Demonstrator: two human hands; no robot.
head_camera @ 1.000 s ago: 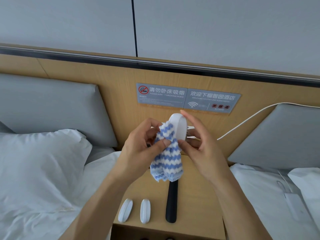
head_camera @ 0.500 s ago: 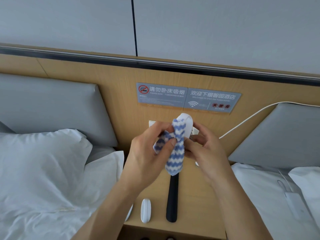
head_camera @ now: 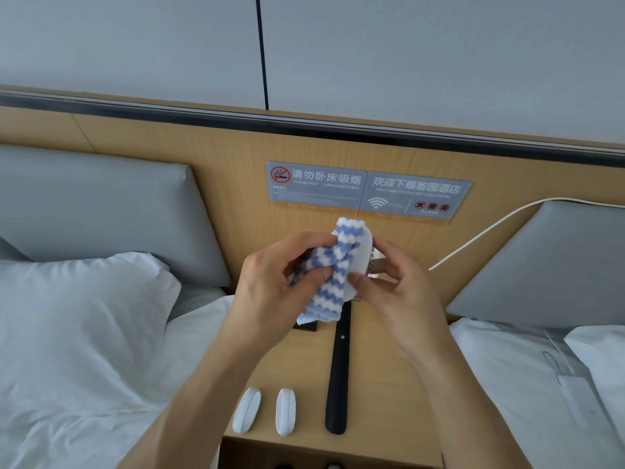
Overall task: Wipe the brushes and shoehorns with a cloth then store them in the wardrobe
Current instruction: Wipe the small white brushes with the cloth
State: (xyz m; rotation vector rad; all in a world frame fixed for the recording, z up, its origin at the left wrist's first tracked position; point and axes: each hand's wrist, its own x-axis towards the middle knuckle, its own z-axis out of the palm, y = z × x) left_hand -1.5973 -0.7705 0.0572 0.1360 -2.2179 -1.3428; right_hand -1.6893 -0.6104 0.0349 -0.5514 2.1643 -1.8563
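Note:
My left hand (head_camera: 270, 286) pinches a blue-and-white striped cloth (head_camera: 329, 275) and presses it over a white brush (head_camera: 360, 262). My right hand (head_camera: 395, 286) grips that brush from the right, above the wooden nightstand (head_camera: 382, 394); the brush's bristle side is mostly hidden. On the nightstand lie two white brushes (head_camera: 247, 409) (head_camera: 285, 411) side by side near the front edge, and a long black shoehorn (head_camera: 338, 377) to their right, running front to back.
A bed with a white pillow (head_camera: 77, 319) lies to the left, another bed (head_camera: 527, 394) with a white remote-like device (head_camera: 578, 401) to the right. Grey headboard cushions flank a wooden panel bearing two grey signs (head_camera: 368, 191). A white cable (head_camera: 483, 231) runs across the panel.
The cloth has slid up along the held brush and now covers its top. Both hands have shifted slightly, still held together above the nightstand.

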